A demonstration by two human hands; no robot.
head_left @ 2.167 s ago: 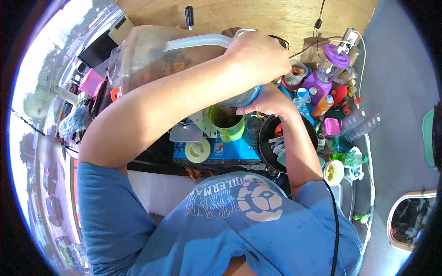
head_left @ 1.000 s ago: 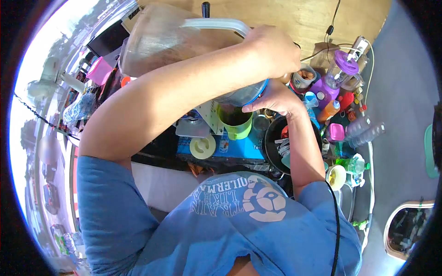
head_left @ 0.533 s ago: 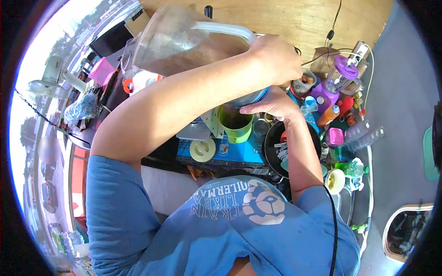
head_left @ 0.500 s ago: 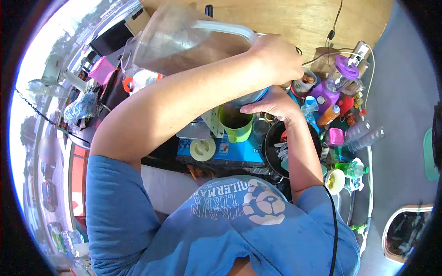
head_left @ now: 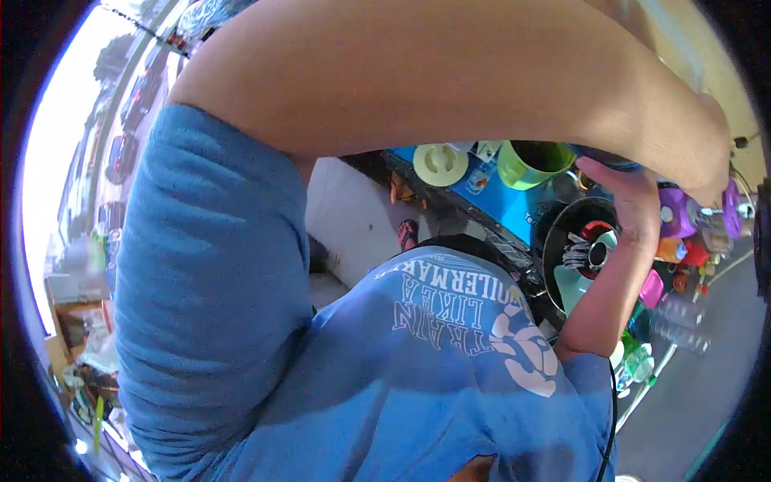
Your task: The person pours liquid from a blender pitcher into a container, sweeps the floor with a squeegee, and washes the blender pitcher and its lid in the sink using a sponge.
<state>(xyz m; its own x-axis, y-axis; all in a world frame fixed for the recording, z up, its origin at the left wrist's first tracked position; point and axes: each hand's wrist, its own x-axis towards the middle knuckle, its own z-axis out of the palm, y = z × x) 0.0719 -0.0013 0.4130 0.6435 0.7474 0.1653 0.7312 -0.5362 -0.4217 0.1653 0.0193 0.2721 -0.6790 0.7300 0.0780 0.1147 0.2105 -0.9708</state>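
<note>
My left forearm crosses the top of the view and hides much of the worktop. My left hand [head_left: 700, 157] is closed at the far right, its fingers mostly turned away, by the pale handle [head_left: 675, 40] of a large clear plastic jug. Below it, my right hand [head_left: 630, 189] curls around the jug's blue rim [head_left: 614, 158], thumb stretched left. Just left of that thumb stands a green mug [head_left: 534, 163] with dark contents. The jug's body is almost wholly hidden behind my forearm.
A cream round lid [head_left: 440, 165] lies on the blue worktop [head_left: 514, 201]. A black pan [head_left: 554, 233] holding utensils sits beside my right forearm. Further right are a purple blender [head_left: 679, 213], a pink container [head_left: 651, 287] and clear bottles [head_left: 679, 333]. A foot in a sandal [head_left: 408, 234] shows below.
The view has tilted and shifted, so my left forearm now fills the top and both hands appear further right. Both hands keep their places at the jug, which is now largely out of sight.
</note>
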